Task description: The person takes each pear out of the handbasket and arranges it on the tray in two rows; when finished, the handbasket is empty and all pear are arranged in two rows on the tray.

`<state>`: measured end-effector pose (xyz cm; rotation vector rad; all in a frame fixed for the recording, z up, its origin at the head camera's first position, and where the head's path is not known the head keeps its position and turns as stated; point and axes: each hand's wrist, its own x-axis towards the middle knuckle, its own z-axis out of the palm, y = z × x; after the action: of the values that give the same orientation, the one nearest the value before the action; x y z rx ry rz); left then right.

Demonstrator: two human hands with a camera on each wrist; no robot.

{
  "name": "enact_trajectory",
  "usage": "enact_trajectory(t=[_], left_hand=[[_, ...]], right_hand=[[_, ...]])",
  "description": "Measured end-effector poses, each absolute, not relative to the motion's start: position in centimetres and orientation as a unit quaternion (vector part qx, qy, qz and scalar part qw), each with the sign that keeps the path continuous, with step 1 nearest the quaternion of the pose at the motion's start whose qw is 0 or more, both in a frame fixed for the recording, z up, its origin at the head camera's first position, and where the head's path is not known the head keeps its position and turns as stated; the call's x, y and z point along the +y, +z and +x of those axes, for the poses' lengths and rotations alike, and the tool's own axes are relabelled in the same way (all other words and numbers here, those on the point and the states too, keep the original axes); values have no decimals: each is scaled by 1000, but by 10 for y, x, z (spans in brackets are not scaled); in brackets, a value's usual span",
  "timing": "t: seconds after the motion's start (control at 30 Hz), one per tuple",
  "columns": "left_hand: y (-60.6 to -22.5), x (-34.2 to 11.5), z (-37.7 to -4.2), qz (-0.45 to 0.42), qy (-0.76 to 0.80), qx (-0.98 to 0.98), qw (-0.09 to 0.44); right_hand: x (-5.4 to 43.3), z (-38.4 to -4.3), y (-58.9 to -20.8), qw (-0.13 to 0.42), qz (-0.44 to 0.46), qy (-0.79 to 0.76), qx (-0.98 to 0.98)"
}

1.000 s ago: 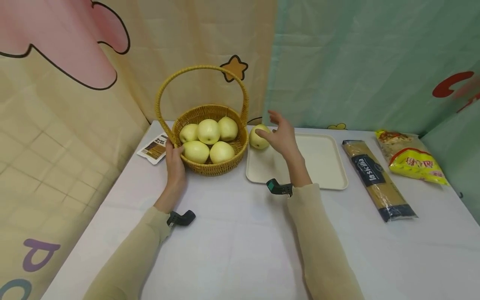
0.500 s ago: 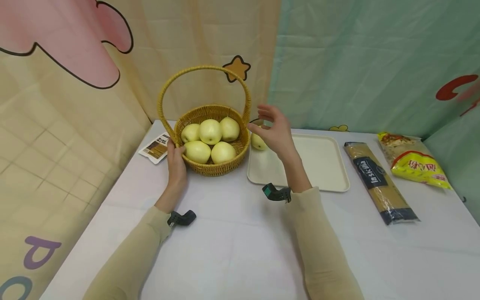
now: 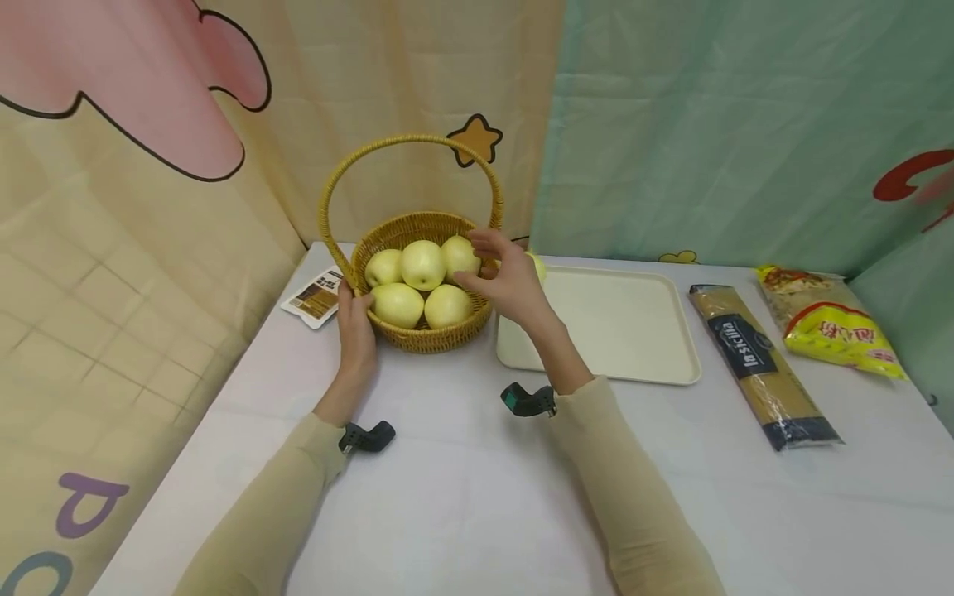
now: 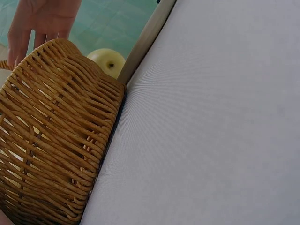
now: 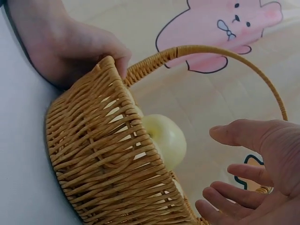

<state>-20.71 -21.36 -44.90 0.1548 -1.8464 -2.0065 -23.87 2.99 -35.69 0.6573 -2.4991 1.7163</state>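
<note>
A wicker basket [image 3: 428, 341] with a tall arched handle stands at the back left of the table. Several pale yellow-green apples [image 3: 423, 265] lie in it. My left hand [image 3: 358, 335] grips the basket's left side, its thumb over the rim, as the right wrist view also shows. Above the right part of the basket hovers my right hand [image 3: 514, 285], fingers spread and loosely bent, with nothing in it. Another apple [image 4: 107, 61] is outside the basket, on the tray's near-basket end; in the head view my right hand mostly hides it.
The cream tray [image 3: 611, 323] is right of the basket. Further right lie a long packet of pasta [image 3: 760, 364] and a yellow food bag [image 3: 831, 323]. A small flat packet [image 3: 316, 298] lies left of the basket. Curtains [image 3: 671, 124] hang behind the table.
My right hand has moved left, from beside the apple on the tray to over the basket's right side. The left hand stays on the basket. Every apple keeps its place.
</note>
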Motion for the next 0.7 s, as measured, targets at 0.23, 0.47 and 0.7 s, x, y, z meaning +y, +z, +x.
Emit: enact_trajectory(t=[0.23, 0.47, 0.7], left_hand=[[-449, -213, -208, 54, -722, -658, 206], [-450, -214, -207, 63, -724, -658, 196], [-449, -214, -206, 60, -718, -664, 200]], right_hand=[[15, -249, -368, 1, 218, 553, -804], [-10, -261, -368, -17, 244, 501, -830], [-22, -264, -365, -8, 249, 460, -852]])
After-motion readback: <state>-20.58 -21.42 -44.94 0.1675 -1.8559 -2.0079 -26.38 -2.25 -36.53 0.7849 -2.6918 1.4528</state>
